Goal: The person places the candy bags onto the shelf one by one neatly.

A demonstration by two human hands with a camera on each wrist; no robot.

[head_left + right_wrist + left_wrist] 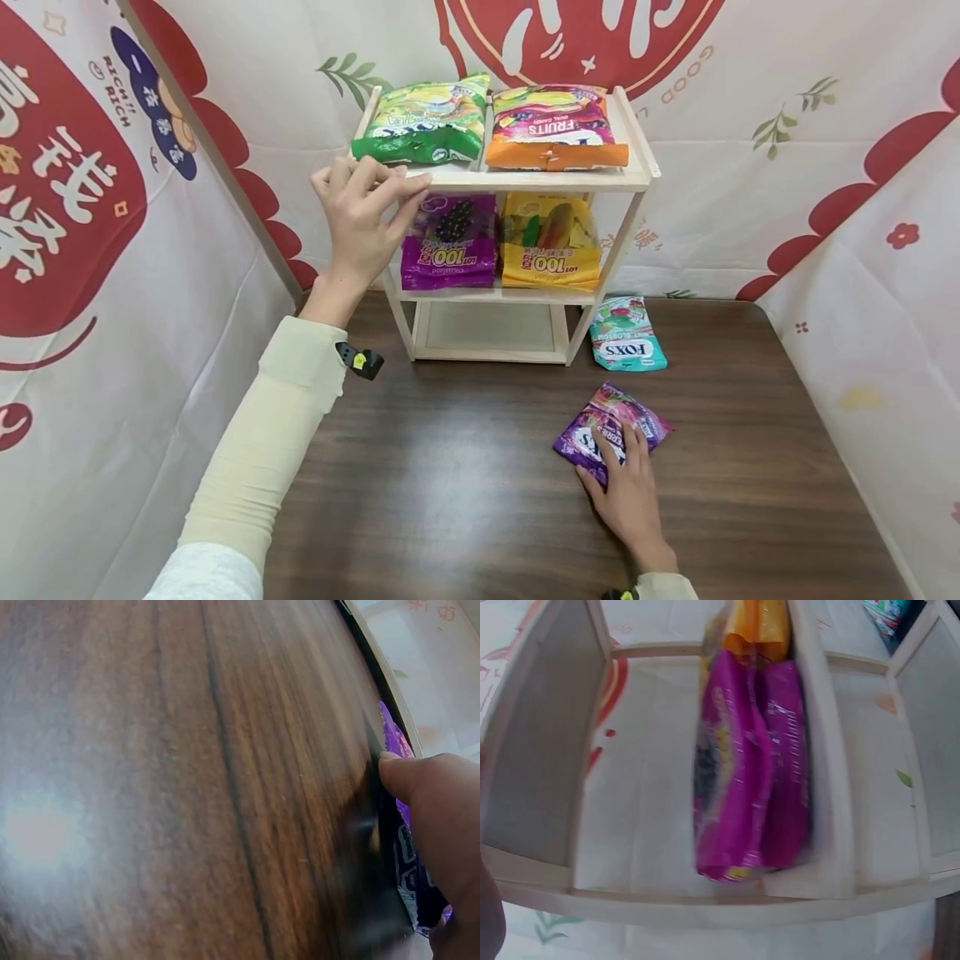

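A small pale wooden shelf rack [536,179] stands at the back of the dark table. My left hand [356,212] pinches the front edge of its top board at the left corner, just below a green Fox's candy bag [431,121]. In the left wrist view that hand barely shows at the left edge. My right hand [630,496] is over a purple Fox's berries candy bag [626,406] on the table, thumb along its near side and fingers across its face. The right wrist view shows the thumb [420,776] at this bag's edge; the other fingers are hidden there.
An orange-and-pink fruits candy bag [555,125] lies on the top board. Purple [450,246] and yellow [551,246] bags stand on the middle shelf. A teal Fox's bag [628,333] lies right of the rack. Printed cloth walls [750,208] enclose the table [450,467].
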